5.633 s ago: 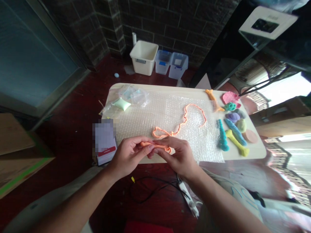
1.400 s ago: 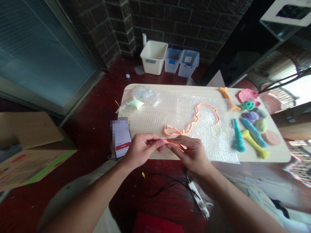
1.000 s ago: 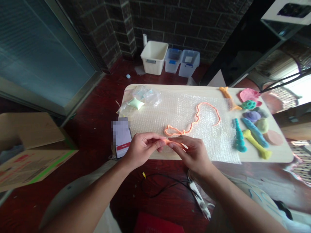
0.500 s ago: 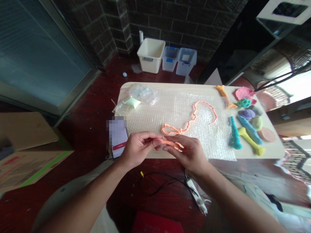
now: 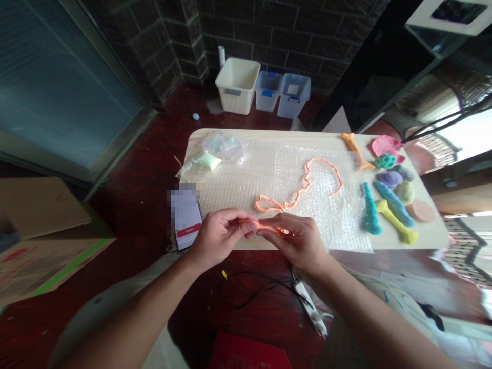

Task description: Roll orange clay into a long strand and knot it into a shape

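Note:
Near the table's front edge, my left hand (image 5: pixel 221 233) pinches one end of a strip of orange modelling clay (image 5: pixel 265 226) between thumb and fingers. My right hand (image 5: pixel 299 237) is closed on the other end, its fingers and thumb covering much of it. Just beyond my hands, a thin orange clay strand (image 5: pixel 300 192) lies on the bubble wrap, looped at its near left end and curving away to the right. Whether the held strip joins this strand is hidden by my fingers.
Shaped clay pieces lie at the table's right, among them a yellow bone shape (image 5: pixel 397 223), a teal twist (image 5: pixel 371 212) and a pink lump (image 5: pixel 385 146). A pale green packet (image 5: pixel 208 160) and a phone (image 5: pixel 186 218) are at the left. Bins (image 5: pixel 237 87) stand beyond the table.
My fingers have shifted slightly on the orange clay, and less of its right end shows by my right hand. The strand on the bubble wrap stays put.

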Action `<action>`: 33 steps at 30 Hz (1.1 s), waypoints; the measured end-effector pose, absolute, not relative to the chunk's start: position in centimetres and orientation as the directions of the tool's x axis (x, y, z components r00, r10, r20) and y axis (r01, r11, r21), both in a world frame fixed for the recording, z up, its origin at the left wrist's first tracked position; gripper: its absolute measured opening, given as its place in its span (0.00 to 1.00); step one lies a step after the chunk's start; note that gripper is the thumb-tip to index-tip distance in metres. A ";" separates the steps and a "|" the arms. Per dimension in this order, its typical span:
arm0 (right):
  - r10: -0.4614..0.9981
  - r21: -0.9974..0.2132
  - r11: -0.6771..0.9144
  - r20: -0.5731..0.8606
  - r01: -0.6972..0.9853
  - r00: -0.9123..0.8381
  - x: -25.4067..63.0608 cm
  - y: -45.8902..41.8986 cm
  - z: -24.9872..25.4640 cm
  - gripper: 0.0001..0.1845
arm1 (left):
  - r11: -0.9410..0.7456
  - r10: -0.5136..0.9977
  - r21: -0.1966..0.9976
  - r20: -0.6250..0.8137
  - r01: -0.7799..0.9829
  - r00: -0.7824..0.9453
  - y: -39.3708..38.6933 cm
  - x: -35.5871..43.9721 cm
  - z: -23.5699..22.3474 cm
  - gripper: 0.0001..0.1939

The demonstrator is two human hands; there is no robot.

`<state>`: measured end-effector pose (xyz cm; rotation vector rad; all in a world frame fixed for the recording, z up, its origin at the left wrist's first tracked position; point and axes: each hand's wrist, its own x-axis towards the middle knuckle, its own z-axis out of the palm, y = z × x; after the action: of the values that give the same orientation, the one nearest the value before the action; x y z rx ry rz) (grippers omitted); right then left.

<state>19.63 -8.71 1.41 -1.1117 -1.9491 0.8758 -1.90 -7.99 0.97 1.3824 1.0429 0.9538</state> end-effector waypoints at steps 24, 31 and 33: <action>0.887 -0.802 0.428 0.284 0.416 -0.365 19.7 -8.7 1.4 0.10 | 0.004 0.941 0.999 0.008 -0.035 0.338 -8.2 -2.4 0.3 0.17; 0.905 -0.813 0.394 0.262 0.428 -0.335 19.7 -8.8 1.3 0.09 | -0.130 0.962 0.986 0.099 0.107 0.254 -7.9 -2.6 0.6 0.08; 0.907 -0.815 0.388 0.256 0.431 -0.334 19.8 -8.8 1.3 0.07 | -0.079 0.966 0.994 0.057 0.076 0.253 -7.9 -2.6 0.7 0.08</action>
<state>19.78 -8.76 1.32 -1.1490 -1.9252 0.8381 -2.59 -7.90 0.74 1.4312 1.0462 1.0259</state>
